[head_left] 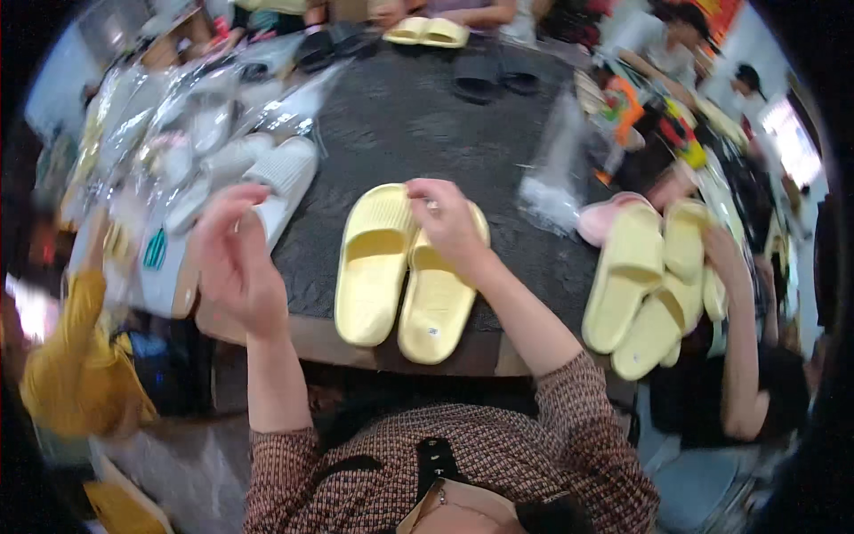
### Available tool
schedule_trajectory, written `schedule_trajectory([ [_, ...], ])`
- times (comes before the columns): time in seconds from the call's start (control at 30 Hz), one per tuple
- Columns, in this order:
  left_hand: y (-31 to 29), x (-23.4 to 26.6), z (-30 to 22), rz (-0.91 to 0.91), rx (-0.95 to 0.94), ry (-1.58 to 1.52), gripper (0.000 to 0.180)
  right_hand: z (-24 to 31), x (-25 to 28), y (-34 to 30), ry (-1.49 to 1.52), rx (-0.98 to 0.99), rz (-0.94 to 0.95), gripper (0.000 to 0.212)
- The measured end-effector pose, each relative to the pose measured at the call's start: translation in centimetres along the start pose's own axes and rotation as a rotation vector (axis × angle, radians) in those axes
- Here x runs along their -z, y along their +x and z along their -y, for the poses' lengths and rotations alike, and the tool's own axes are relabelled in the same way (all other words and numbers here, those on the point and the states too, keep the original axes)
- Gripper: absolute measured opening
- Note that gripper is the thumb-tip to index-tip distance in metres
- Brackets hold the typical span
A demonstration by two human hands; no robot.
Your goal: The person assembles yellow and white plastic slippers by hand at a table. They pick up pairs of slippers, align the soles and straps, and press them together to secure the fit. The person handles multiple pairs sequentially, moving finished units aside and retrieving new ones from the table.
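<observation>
A pair of pale yellow slippers (pixel 367 289) lies side by side at the near edge of the dark-topped table, toes pointing away from me. My right hand (pixel 447 227) reaches over the right slipper (pixel 436 316), fingers closed at its toe where the two slippers meet. A small pale label sits near that slipper's heel. Off to the left, my left hand (pixel 238 267) is raised by the table edge, fingers bent and apart, with nothing visible in it. White slippers (pixel 283 178) lie just beyond it.
Clear plastic bags (pixel 196 107) with slippers crowd the left side. At right are more yellow slippers (pixel 627 276), a pink slipper (pixel 600 218) and a crumpled bag (pixel 551 196). Black slippers (pixel 476 78) and a yellow pair (pixel 427 32) lie far off. People work on both sides.
</observation>
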State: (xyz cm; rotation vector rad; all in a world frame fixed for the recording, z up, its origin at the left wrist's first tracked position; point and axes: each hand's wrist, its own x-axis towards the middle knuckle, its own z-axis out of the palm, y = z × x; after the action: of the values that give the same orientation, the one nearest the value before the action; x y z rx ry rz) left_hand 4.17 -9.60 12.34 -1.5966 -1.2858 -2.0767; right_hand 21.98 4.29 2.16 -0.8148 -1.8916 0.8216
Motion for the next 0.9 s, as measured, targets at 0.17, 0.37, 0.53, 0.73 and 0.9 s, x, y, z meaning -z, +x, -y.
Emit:
schedule_trajectory([
  [0.17,-3.5,-2.4,8.5,0.497,0.444,0.211,0.007,4.6,1.6,0.4,-0.129,0.419,-0.024,0.016],
  [0.37,-6.3,-3.7,12.3,0.574,0.634,0.071,0.012,9.3,3.7,-4.9,-0.283,0.057,0.702,0.034],
  [0.53,-7.3,-2.7,12.3,0.557,0.735,-0.107,0.011,6.6,1.8,-6.2,-0.524,0.158,0.458,0.036],
  [0.73,-7.6,-2.1,12.8,0.492,0.85,-0.226,0.009,4.0,0.4,-6.2,-0.685,0.197,0.271,0.027],
  [0.9,-7.6,-2.9,11.6,0.508,0.938,-0.377,0.009,2.7,2.0,-6.6,-0.755,0.228,0.148,0.023],
])
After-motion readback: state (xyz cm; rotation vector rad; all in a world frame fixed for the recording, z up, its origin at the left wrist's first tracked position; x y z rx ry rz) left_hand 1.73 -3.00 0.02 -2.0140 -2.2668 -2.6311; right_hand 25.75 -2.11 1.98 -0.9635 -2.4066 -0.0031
